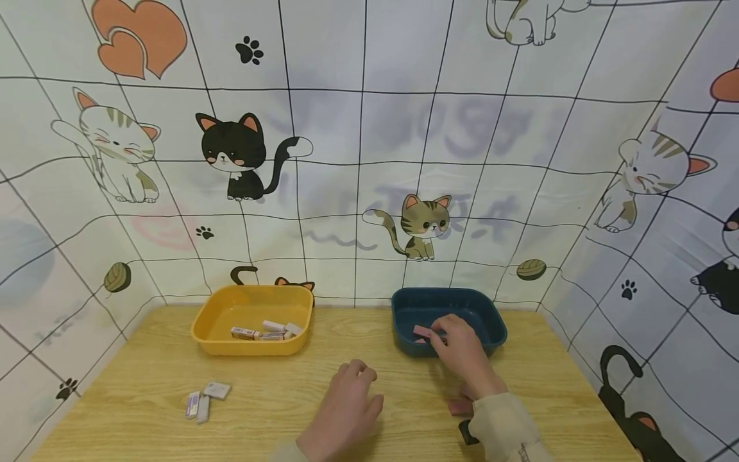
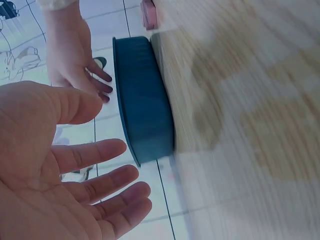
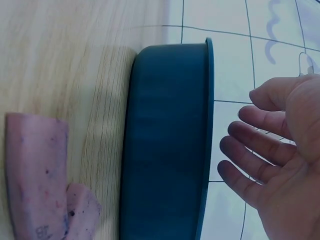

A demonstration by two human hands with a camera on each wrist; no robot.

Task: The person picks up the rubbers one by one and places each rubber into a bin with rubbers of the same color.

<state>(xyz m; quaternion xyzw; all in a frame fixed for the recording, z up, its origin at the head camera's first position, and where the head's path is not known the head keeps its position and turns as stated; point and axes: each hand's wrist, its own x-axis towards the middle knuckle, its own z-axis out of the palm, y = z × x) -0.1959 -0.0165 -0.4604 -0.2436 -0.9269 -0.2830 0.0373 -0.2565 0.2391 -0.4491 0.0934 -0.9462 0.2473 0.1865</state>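
Note:
My right hand (image 1: pixel 462 350) is over the near side of a dark blue basin (image 1: pixel 404 305), its fingers loosely bent. In the right wrist view, nothing shows between those fingers (image 3: pixel 250 150). Just by the fingertips in the head view, a pink eraser (image 1: pixel 423 331) lies inside the basin, with another bit of pink below it. Two worn pink erasers (image 3: pixel 37 175) rest on the table, under my right wrist. My left hand (image 1: pixel 346 407) hovers above the table with relaxed fingers, palm bare in the left wrist view.
A yellow basin (image 1: pixel 231 347) at the back left contains several white erasers (image 1: pixel 272 335). Three small white erasers (image 1: pixel 203 404) lie on the wooden table at the front left. Beside the right sleeve is a small black object (image 1: pixel 467 432). A cat-print curtain (image 1: pixel 329 192) stands behind.

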